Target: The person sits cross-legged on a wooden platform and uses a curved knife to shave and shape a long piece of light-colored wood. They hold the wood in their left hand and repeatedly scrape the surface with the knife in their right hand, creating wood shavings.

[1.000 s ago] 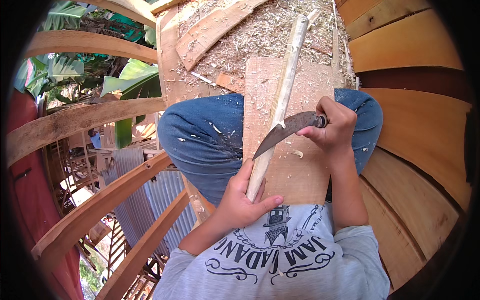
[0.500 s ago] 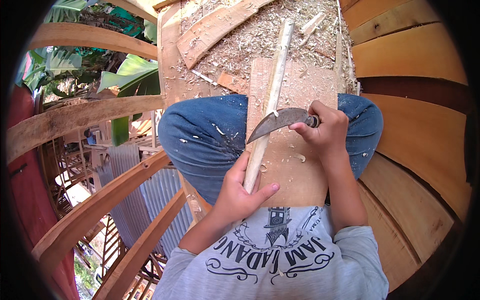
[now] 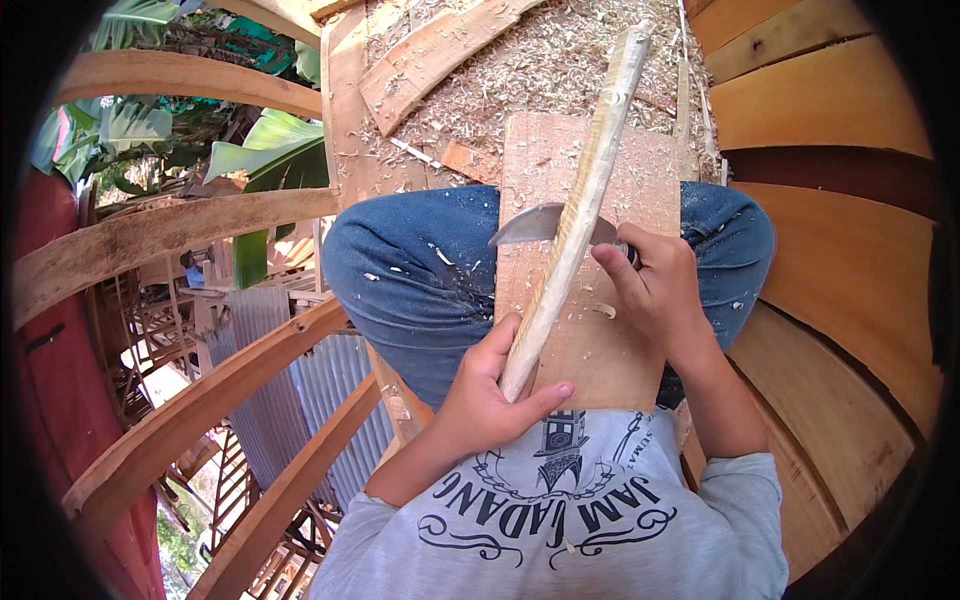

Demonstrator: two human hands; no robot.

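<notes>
My left hand [image 3: 497, 385] is closed around the lower end of a pale, partly shaved wooden stick [image 3: 585, 200], which slants up and away to the right. In my right hand [image 3: 657, 285] is the handle of a curved knife [image 3: 527, 226]. Its dark, sickle-shaped blade points left and passes beneath the stick, which covers the blade's middle. Under both lies a flat wooden board [image 3: 640, 165], resting across my lap between my knees. A few curled shavings sit on it.
Wood shavings [image 3: 480, 70] are heaped beyond the board, with a loose plank [image 3: 430, 65] on them at the left. Curved wooden ribs [image 3: 200, 215] with open gaps run along my left. Planking [image 3: 830, 240] rises on my right. A banana leaf [image 3: 270, 150] hangs outside.
The knife has gone from on top of the stick to underneath it. The stick has been lifted, and its far end has swung to the right.
</notes>
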